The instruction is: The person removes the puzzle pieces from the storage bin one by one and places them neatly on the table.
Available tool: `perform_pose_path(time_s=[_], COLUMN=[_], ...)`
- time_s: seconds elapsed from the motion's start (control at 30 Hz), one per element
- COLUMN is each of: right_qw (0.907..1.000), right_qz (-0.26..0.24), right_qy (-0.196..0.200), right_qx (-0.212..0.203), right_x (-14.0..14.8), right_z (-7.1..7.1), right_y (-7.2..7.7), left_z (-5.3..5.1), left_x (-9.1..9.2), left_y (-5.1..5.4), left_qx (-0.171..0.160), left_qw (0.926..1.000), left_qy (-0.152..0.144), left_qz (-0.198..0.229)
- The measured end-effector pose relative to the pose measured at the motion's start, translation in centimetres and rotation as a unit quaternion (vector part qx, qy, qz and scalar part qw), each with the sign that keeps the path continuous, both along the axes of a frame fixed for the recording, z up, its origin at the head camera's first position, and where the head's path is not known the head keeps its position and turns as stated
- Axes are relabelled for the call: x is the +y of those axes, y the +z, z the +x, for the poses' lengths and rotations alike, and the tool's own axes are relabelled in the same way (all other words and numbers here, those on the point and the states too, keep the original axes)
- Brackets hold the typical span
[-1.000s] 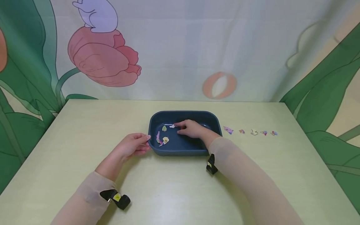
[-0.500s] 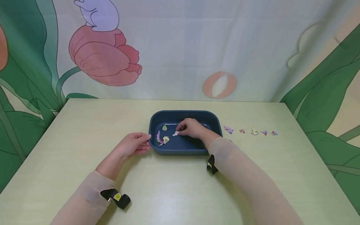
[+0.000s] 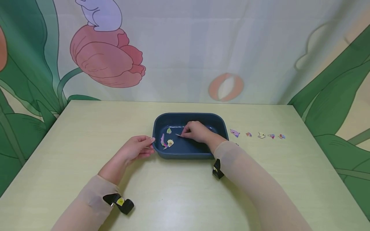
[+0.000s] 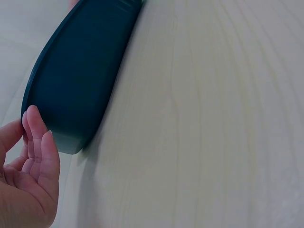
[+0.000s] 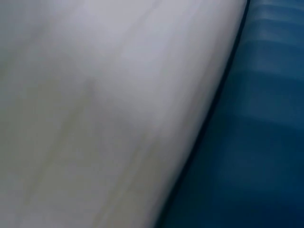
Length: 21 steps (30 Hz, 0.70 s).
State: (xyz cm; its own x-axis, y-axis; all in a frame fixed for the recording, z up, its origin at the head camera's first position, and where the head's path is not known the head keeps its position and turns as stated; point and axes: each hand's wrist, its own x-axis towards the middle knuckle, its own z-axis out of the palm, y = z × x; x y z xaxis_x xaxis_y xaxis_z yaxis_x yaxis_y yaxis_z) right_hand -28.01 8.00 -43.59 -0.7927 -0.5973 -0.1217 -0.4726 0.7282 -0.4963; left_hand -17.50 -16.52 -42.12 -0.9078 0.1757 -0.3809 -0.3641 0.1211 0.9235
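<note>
A dark blue rectangular tray [image 3: 189, 156] stands on the table. At its left end my left hand [image 3: 138, 148] pinches the rim between thumb and fingers, which the left wrist view also shows, with the fingers [image 4: 34, 128] against the outer wall. Inside the tray my right hand [image 3: 197, 131] pinches a thin, small sticker [image 3: 179, 135], seen nearly edge-on and tilted. Left of it on the tray floor lie a green sticker [image 3: 169, 131], a purple curved sticker [image 3: 162, 140] and a cream sticker [image 3: 170, 143]. The right wrist view shows only the tray wall [image 5: 247, 156] and table.
Right of the tray, several small stickers lie in a row, among them a purple one [image 3: 235, 133] and a pale one [image 3: 261, 135]. Another peeks out beside the right sleeve [image 3: 231, 154]. A printed curtain [image 3: 179, 54] hangs behind the table [image 3: 173, 192].
My right hand has drawn the white sticker a little nearer from the tray's far part and lifted it from flat to edge-on. My left hand stays at the rim.
</note>
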Motion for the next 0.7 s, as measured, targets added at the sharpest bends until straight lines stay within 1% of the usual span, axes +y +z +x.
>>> perform_pose_path(time_s=[0.1, 0.2, 0.3, 0.37, 0.43, 0.5, 0.6, 0.7], right_qw=[0.9999, 0.9994, 0.9985, 0.998, 0.9985, 0.9992, 0.9998, 0.9999], right_qz=[-0.001, 0.004, 0.011, 0.005, -0.006, -0.011, -0.009, -0.007], right_qy=[-0.007, -0.028, -0.054, -0.062, -0.054, -0.039, -0.013, 0.003], right_qx=[-0.012, -0.018, -0.009, 0.002, 0.006, 0.0, -0.014, -0.014], right_x=[-0.02, 0.05, 0.14, 0.2, 0.18, 0.19, 0.14, 0.02], right_z=[-0.01, -0.02, -0.01, 0.0, 0.0, 0.03, 0.1, 0.19], right_y=[0.04, 0.06, 0.02, 0.03, 0.04, 0.05, 0.0, -0.1], left_z=[0.02, 0.02, 0.01, 0.0, 0.0, 0.0, 0.01, -0.01], left_x=[-0.02, 0.0, 0.07, 0.14, 0.16, 0.17, 0.17, 0.13], left_y=[0.06, 0.07, -0.01, -0.02, -0.04, -0.06, -0.06, -0.06], left_qx=[0.003, 0.002, -0.001, -0.004, -0.004, -0.005, -0.004, -0.004], left_qw=[1.0, 1.0, 1.0, 0.9999, 0.9999, 0.9999, 0.9999, 0.9999], left_qy=[-0.001, 0.0, 0.002, 0.006, 0.006, 0.006, 0.007, 0.007], left_qz=[0.001, -0.003, -0.006, -0.008, -0.009, -0.01, -0.009, -0.008])
